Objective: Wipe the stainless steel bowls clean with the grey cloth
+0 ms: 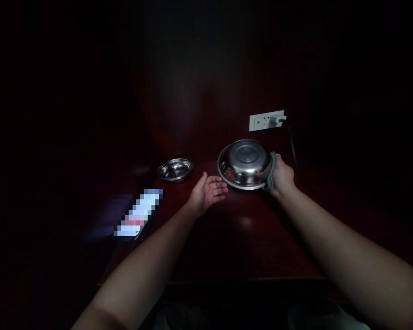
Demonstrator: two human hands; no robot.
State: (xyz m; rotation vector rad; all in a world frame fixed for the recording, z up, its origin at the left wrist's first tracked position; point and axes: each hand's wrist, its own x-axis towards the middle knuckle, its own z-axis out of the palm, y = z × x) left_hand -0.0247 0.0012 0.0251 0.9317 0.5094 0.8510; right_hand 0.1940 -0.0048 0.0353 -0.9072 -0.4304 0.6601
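Right of centre, the right hand (282,178) clamps a green cloth (271,172) to the rim of a tilted steel bowl (245,164). The left hand (208,192) lies spread, palm up, beside it. Further left, a smaller bowl (175,169) shows bare metal.

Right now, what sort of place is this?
Likely a dim room indoors, at a desk: a dark wooden desktop, a wall socket with a plug in it, and a lit screen lying flat. The right hand holds a steel bowl there.
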